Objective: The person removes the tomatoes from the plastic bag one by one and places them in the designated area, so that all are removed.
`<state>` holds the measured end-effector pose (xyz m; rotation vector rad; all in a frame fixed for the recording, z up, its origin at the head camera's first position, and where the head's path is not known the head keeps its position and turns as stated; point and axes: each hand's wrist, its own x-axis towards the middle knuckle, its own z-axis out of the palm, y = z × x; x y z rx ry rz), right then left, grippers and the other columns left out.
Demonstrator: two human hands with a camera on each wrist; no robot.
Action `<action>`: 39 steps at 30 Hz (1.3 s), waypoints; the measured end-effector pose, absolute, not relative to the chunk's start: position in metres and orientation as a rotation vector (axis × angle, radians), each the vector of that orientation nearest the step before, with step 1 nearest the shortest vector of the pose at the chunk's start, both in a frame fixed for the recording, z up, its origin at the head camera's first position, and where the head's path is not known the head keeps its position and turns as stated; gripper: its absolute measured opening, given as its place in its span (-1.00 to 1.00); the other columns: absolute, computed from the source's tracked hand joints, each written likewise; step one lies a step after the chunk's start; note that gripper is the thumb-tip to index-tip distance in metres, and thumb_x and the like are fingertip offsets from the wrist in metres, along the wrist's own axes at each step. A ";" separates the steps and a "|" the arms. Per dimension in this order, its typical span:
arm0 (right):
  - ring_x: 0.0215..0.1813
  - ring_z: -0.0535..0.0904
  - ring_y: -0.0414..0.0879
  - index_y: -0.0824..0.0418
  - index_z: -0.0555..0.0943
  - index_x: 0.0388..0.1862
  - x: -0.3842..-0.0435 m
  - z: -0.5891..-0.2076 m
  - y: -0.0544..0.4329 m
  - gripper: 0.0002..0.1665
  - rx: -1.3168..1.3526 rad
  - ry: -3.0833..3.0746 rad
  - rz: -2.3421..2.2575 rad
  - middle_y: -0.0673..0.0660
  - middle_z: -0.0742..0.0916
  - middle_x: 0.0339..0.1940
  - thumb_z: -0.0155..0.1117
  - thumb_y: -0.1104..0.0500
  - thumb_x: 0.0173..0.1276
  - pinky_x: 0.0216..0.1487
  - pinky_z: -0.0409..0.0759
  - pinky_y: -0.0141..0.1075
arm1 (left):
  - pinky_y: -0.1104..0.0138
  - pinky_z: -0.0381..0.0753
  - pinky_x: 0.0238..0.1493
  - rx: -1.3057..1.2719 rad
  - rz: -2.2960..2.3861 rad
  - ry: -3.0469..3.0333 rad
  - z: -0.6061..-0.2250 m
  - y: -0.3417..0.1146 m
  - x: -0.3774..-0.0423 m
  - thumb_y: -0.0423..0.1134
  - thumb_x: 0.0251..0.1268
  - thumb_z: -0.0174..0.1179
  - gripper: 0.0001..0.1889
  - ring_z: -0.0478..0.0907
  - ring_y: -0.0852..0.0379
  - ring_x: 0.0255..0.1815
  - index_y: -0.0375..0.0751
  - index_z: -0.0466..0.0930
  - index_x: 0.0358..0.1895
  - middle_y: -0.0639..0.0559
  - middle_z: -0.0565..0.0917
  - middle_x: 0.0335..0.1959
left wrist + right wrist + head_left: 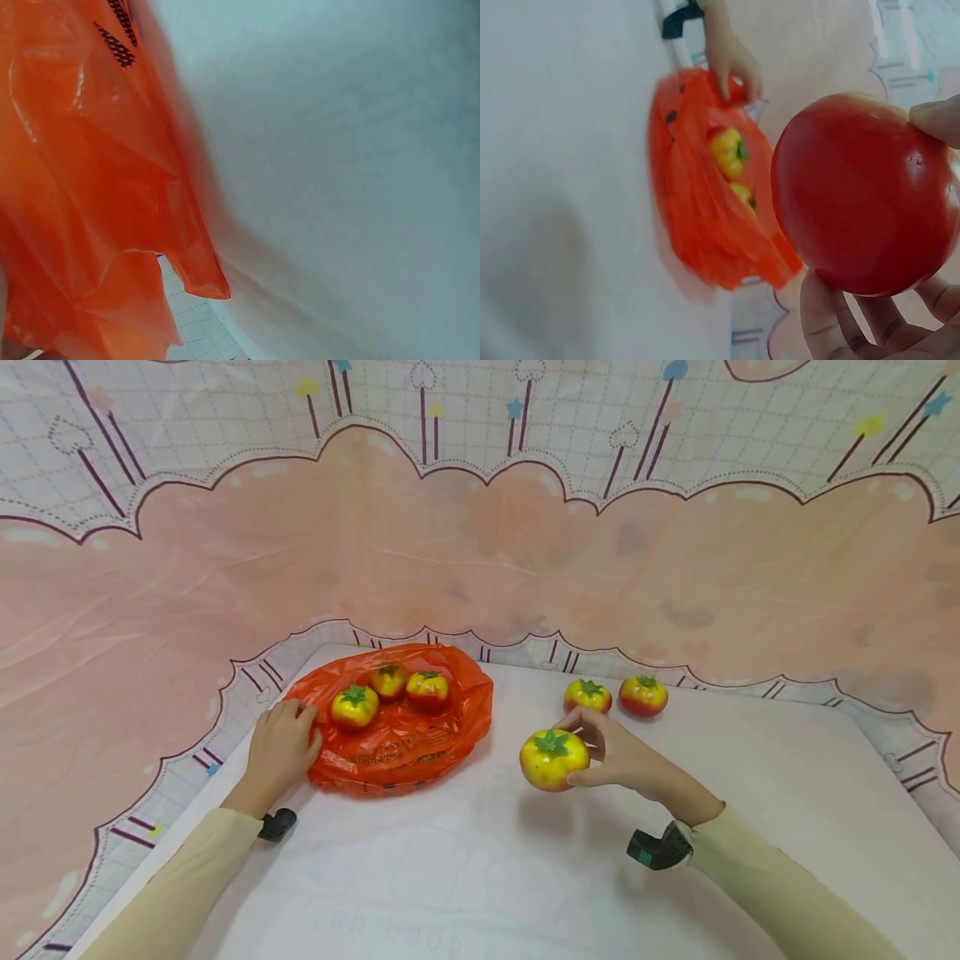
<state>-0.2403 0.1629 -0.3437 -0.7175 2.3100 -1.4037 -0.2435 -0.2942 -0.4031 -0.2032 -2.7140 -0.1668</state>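
Note:
My right hand holds a yellow-and-red tomato with a green leafy top, above the white table. Its smooth red underside fills much of the right wrist view, with thumb and fingers around the tomato. My left hand grips the left edge of a red plastic bag, which lies spread with its mouth wide. Inside the bag sit three similar tomatoes. In the left wrist view the crumpled bag covers the left side, and the hand is mostly hidden.
Two more tomatoes, one nearer and one to its right, stand on the white table behind my right hand. A patterned pink cloth rises behind the table's far edge. Each wrist carries a small black camera.

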 end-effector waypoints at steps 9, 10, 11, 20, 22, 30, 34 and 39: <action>0.09 0.44 -0.13 0.30 0.31 0.11 -0.241 -0.335 0.207 -0.32 -0.658 2.382 -1.462 0.18 0.49 0.11 0.38 0.21 0.02 0.10 0.52 -0.46 | -0.17 0.38 0.09 -0.194 -0.159 -2.720 -0.401 -0.294 -0.241 -0.35 0.13 0.17 -0.71 0.37 -0.31 -0.05 -0.45 0.51 -0.09 -0.40 0.49 -0.13; 0.08 0.45 -0.18 0.32 0.30 0.12 -0.241 -0.334 0.211 -0.31 -0.648 2.385 -1.480 0.17 0.49 0.11 0.38 0.23 0.03 0.07 0.52 -0.49 | -0.17 0.38 0.09 -0.193 -0.159 -2.722 -0.401 -0.294 -0.241 -0.35 0.13 0.17 -0.71 0.37 -0.31 -0.05 -0.45 0.51 -0.09 -0.40 0.49 -0.13; 0.08 0.45 -0.23 0.32 0.30 0.13 -0.241 -0.333 0.216 -0.31 -0.641 2.391 -1.496 0.15 0.48 0.11 0.37 0.24 0.03 0.05 0.53 -0.50 | -0.17 0.38 0.09 -0.192 -0.160 -2.723 -0.401 -0.294 -0.240 -0.35 0.14 0.17 -0.71 0.37 -0.31 -0.05 -0.45 0.51 -0.09 -0.40 0.49 -0.12; 0.04 0.45 -0.47 -0.03 0.32 0.11 -0.242 -0.329 0.260 -0.41 -0.621 2.489 -1.582 -0.19 0.42 0.11 0.27 0.36 0.16 -0.07 0.57 -0.55 | -0.16 0.39 0.08 -0.186 -0.154 -2.731 -0.402 -0.293 -0.240 -0.33 0.14 0.18 -0.69 0.38 -0.30 -0.05 -0.45 0.51 -0.07 -0.39 0.49 -0.12; 0.03 0.46 -0.48 -0.05 0.32 0.11 -0.244 -0.329 0.270 -0.42 -0.605 2.524 -1.588 -0.23 0.43 0.09 0.24 0.36 0.19 -0.08 0.56 -0.58 | -0.16 0.39 0.08 -0.187 -0.154 -2.729 -0.403 -0.293 -0.240 -0.33 0.13 0.18 -0.68 0.38 -0.30 -0.05 -0.45 0.51 -0.07 -0.39 0.49 -0.12; 0.03 0.37 -0.49 -0.20 0.28 0.09 -0.255 -0.337 0.308 -0.50 -0.379 2.582 -1.656 -0.32 0.37 0.06 0.16 0.27 0.33 -0.08 0.47 -0.71 | -0.17 0.39 0.07 -0.192 -0.158 -2.721 -0.404 -0.294 -0.242 -0.33 0.14 0.18 -0.68 0.37 -0.30 -0.05 -0.46 0.51 -0.07 -0.39 0.49 -0.13; 0.04 0.34 -0.44 -0.23 0.27 0.09 -0.263 -0.345 0.323 -0.53 -0.276 2.560 -1.701 -0.33 0.35 0.05 0.14 0.23 0.36 -0.08 0.43 -0.75 | -0.17 0.38 0.07 -0.192 -0.161 -2.718 -0.404 -0.294 -0.243 -0.33 0.14 0.18 -0.68 0.37 -0.30 -0.05 -0.46 0.51 -0.07 -0.38 0.49 -0.13; 0.01 0.35 -0.40 -0.21 0.29 0.06 -0.274 -0.356 0.336 -0.54 -0.204 2.426 -1.868 -0.28 0.35 0.02 0.14 0.26 0.35 -0.10 0.45 -0.73 | -0.18 0.38 0.10 -0.177 -0.157 -2.731 -0.403 -0.292 -0.242 -0.33 0.14 0.19 -0.67 0.36 -0.30 -0.02 -0.46 0.51 -0.04 -0.39 0.48 -0.11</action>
